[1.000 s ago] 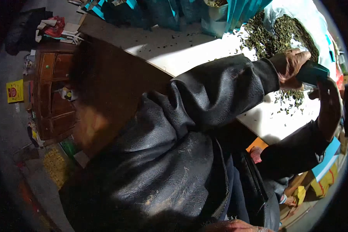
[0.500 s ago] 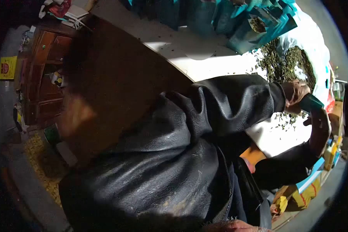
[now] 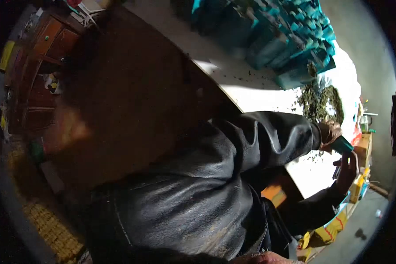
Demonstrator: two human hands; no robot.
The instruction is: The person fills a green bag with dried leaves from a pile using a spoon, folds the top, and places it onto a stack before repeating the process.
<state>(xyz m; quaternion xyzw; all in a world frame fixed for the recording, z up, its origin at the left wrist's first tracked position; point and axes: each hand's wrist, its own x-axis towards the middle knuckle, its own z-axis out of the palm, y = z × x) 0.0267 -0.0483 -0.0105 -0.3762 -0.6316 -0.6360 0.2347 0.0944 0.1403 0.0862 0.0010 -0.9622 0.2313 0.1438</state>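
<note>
My left hand [image 3: 329,133], at the end of a black leather sleeve, grips the upper end of a small teal packet [image 3: 342,144]. My right hand [image 3: 348,166] is just below, its fingers bent around the packet's lower end; part of them is in shadow. Loose dark green dried leaves [image 3: 314,103] lie beyond my left hand on the white tabletop [image 3: 251,94]. Many upright teal packets [image 3: 268,44] stand close together at the top, some with leaves showing at their openings.
A white plastic bag [image 3: 348,83] lies behind the leaves. Wooden drawers [image 3: 46,83] are at the left, above a woven straw-coloured surface [image 3: 50,231]. Cardboard boxes [image 3: 363,147] and yellow packaging [image 3: 330,231] sit at the right.
The view has shifted, so the table, packets and hands appear lower. Both hands remain at the teal packet, which now slants more steeply downward.
</note>
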